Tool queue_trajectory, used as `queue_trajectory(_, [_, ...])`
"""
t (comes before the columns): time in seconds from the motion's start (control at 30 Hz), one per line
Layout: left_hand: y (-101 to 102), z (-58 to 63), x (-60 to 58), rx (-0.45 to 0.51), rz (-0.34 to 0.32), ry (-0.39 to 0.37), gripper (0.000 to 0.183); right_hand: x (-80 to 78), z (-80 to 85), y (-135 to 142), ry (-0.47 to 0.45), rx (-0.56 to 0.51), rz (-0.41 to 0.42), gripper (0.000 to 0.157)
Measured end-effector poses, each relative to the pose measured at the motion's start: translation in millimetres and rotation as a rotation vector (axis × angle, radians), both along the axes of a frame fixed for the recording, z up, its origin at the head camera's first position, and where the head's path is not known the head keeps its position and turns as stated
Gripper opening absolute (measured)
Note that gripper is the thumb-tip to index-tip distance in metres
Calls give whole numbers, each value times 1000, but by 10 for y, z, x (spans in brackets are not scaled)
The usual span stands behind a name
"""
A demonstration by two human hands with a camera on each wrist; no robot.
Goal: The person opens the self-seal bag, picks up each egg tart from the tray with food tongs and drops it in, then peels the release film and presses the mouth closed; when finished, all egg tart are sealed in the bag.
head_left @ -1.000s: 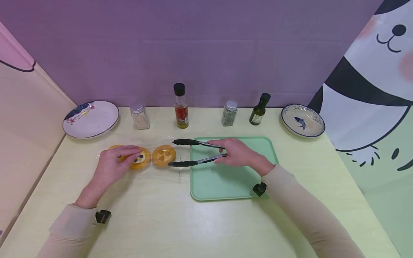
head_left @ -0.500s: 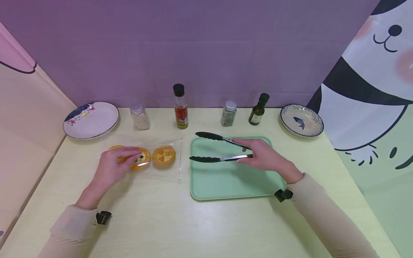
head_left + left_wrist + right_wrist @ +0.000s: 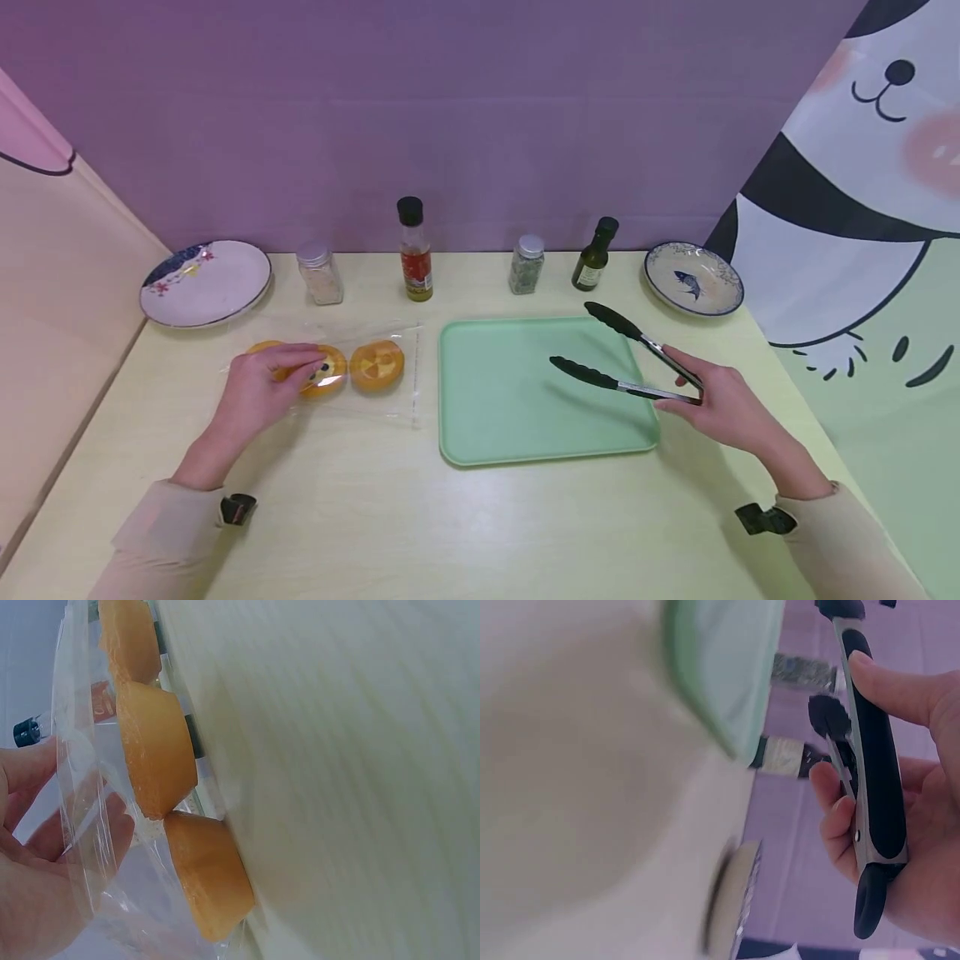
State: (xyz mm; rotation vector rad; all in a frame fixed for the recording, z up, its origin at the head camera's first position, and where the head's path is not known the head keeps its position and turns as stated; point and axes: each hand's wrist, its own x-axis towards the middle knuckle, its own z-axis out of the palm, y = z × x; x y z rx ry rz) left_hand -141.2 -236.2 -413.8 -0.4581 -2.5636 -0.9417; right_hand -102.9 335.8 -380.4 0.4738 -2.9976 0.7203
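Note:
In the head view my left hand [image 3: 258, 387] pinches the top of a clear plastic bag [image 3: 405, 400] lying on the table. Inside the bag are round golden pastries [image 3: 377, 365]; the hand partly covers those nearer it. From the left wrist view, three pastries [image 3: 157, 750] show in a row, with bag film [image 3: 82, 787] between thumb and fingers. My right hand [image 3: 723, 408] grips black-tipped metal tongs [image 3: 637, 389] by the handle end, their arms spread apart with nothing between the tips. These tongs reach over the right part of a light green tray [image 3: 510, 417].
Along the back stand a flowered plate [image 3: 217, 292], a jar of pale grains [image 3: 321, 279], a red sauce bottle [image 3: 416, 262], a jar of green herbs [image 3: 527, 267], a small dark bottle [image 3: 595, 258] and a fish-patterned dish [image 3: 708, 287]. A purple cloth [image 3: 450, 125] hangs behind.
My right hand has moved right with the tongs, from beside the pastries, across the tray, to its right edge. The left hand holds its place on the bag.

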Motion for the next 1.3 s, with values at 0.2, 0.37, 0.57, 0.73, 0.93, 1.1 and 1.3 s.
queue_trajectory(0.2, [1, 3, 11, -10, -3, -11, 15, 340, -11, 158, -15, 17, -209, 81])
queue_trajectory(0.37, [1, 10, 16, -16, 5, -5, 14, 500, -36, 304, -92, 71, -377, 89])
queue_trajectory(0.57, [-6, 6, -10, -26, 7, -10, 14, 528, -112, 458, -174, 90, -486, 93])
queue_trajectory(0.73, [5, 1, -15, -18, 0, 6, 13, 429, -216, 549, -158, 94, -480, 96])
queue_trajectory(0.93, [3, 7, -5, 2, -6, 9, 16, 294, -344, 547, -151, 123, -456, 94])
queue_trajectory(1.1, [-4, -21, -15, 19, -20, 27, 17, 222, -369, 472, -212, 166, -476, 108])
queue_trajectory(1.3, [-17, -45, -13, 6, -8, 7, 18, 234, -295, 398, -235, 241, -480, 114])
